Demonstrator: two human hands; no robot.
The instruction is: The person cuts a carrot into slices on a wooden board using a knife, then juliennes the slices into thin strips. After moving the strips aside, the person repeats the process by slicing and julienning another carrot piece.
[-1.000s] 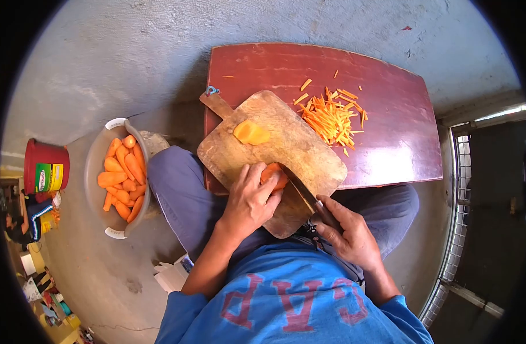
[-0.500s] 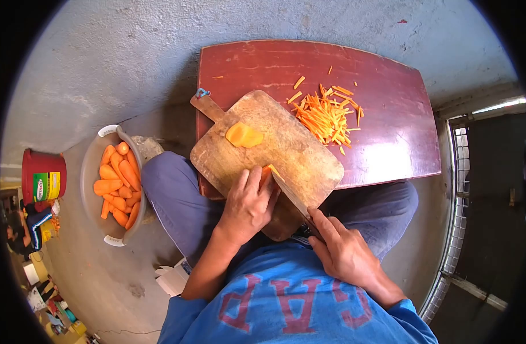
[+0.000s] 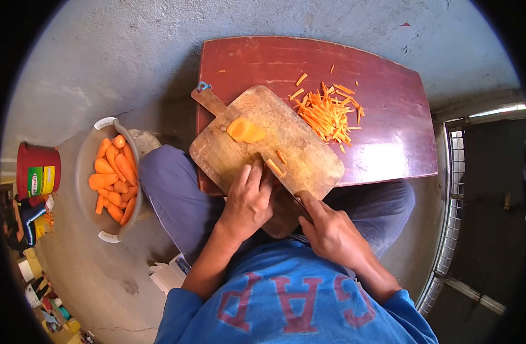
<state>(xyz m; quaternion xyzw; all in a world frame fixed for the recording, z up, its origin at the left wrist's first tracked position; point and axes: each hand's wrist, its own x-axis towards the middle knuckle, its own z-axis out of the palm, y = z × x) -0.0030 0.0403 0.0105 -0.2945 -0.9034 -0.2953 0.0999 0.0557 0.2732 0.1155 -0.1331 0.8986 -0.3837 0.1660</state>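
My right hand is closed round the handle of a kitchen knife, its blade slanting across the near part of a wooden cutting board. Against the blade's left side, my left hand presses its bent fingers on a carrot piece, now almost wholly hidden by fingers and blade. Freshly cut carrot strips lie just right of the blade. Farther up the board rest several overlapping carrot slices. A heap of carrot sticks sits beyond the board's right edge on the red table.
To the left, a grey basin of peeled carrots stands on the floor. Behind it is a red bucket. Another person's striped sleeve or leg shows at far left. My bent knees flank the board; a wall rises behind the table.
The knife blade has passed down the carrot piece, and cut strips now lie on its right. My right hand has shifted slightly up and left. The left hand stays nearly in place.
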